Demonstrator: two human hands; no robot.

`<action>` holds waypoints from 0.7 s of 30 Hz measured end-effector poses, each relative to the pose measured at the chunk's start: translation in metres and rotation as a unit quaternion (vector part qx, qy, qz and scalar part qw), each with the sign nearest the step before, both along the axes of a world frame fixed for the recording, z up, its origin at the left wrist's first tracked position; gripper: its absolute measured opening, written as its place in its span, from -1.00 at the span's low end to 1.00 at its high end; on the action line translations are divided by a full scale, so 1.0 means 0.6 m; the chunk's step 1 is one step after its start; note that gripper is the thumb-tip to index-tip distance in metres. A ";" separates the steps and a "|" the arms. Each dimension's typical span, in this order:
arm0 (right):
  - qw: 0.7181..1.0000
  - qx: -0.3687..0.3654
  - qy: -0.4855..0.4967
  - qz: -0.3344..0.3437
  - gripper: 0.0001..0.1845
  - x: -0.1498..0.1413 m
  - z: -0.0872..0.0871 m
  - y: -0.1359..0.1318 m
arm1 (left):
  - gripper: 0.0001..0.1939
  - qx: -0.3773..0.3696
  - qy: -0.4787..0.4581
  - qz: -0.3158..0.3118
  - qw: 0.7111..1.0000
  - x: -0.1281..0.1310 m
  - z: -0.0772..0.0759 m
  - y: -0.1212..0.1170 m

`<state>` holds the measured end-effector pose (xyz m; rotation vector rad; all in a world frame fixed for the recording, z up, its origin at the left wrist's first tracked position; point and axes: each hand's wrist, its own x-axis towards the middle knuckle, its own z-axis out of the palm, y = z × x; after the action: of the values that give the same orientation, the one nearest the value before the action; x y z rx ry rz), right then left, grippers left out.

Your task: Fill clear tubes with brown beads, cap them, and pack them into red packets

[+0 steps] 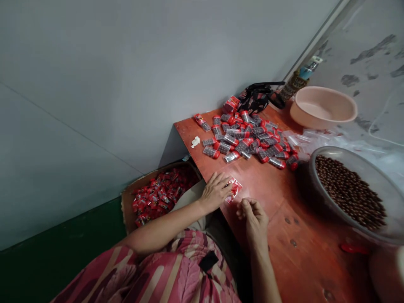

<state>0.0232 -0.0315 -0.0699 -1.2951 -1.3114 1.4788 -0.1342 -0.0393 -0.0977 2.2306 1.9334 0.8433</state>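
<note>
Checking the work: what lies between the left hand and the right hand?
A small red packet lies there, its edge under the left hand, apart from the right hand, on the red-brown tabletop, in the head view.

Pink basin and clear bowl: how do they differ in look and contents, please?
The pink plastic basin is opaque and looks empty; the clear plastic bowl is see-through and holds dark brown beads. The basin sits nearer the wall than the bowl. Both are round and open-topped.

Dim, flat indoor light leaves soft shadows under the right hand (252,221) on the worktop (303,261); wide-angle distortion bends the wall (94,84) near the frame's edges, and fine detail looks slightly soft.
</note>
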 end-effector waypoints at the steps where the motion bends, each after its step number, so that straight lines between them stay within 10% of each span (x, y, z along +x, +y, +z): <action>1: 1.000 0.001 -0.009 -0.003 -0.77 0.002 -0.001 0.003 | -0.70 0.009 -0.002 0.002 1.000 0.000 -0.005 0.000; 12: 0.999 0.010 0.035 -0.017 -0.57 -0.036 -0.005 0.053 | -0.70 0.033 -0.190 -0.011 0.981 0.000 0.024 -0.014; 21: 0.999 -0.006 0.037 -0.009 -0.60 -0.054 0.007 0.038 | -0.67 -0.003 -0.088 0.304 0.949 -0.237 0.020 0.094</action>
<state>-0.0091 -0.0087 -0.0658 -1.2457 -1.2416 1.5107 -0.2767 0.0171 -0.0859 1.4783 2.5484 1.0435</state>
